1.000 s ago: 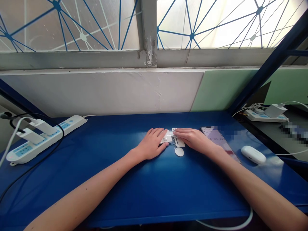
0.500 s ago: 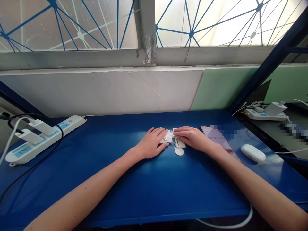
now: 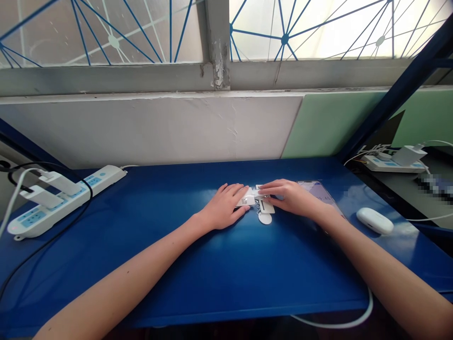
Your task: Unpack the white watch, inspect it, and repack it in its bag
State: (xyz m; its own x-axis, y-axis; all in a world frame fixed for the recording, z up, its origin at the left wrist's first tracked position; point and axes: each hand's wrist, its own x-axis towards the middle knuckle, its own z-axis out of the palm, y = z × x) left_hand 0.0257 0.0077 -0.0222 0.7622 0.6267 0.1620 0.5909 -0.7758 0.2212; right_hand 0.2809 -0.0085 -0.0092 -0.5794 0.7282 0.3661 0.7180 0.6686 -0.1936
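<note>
On the blue tabletop, a small white packet (image 3: 247,198) with a clear plastic part lies under my left hand (image 3: 224,205). The fingers of that hand rest over its far side and the thumb lies along its near edge, steadying it. My right hand (image 3: 286,193) pinches the clear plastic at the packet's right end between thumb and fingers. Just below those fingers are a white card-like tag (image 3: 267,208) and a round white disc (image 3: 265,218), touching or nearly touching. What lies beneath the fingers is hidden.
A phone (image 3: 320,191) lies partly behind my right forearm, with a white earbud case (image 3: 375,220) further right. At the left stands a white power strip (image 3: 106,175) with plugged-in chargers and a looping black cable (image 3: 76,217). A wall and windows rise behind the table (image 3: 198,283).
My right hand has lifted slightly and its fingers now pinch the clear plastic more visibly. My left hand stays on the packet. The whole view has shifted a little.
</note>
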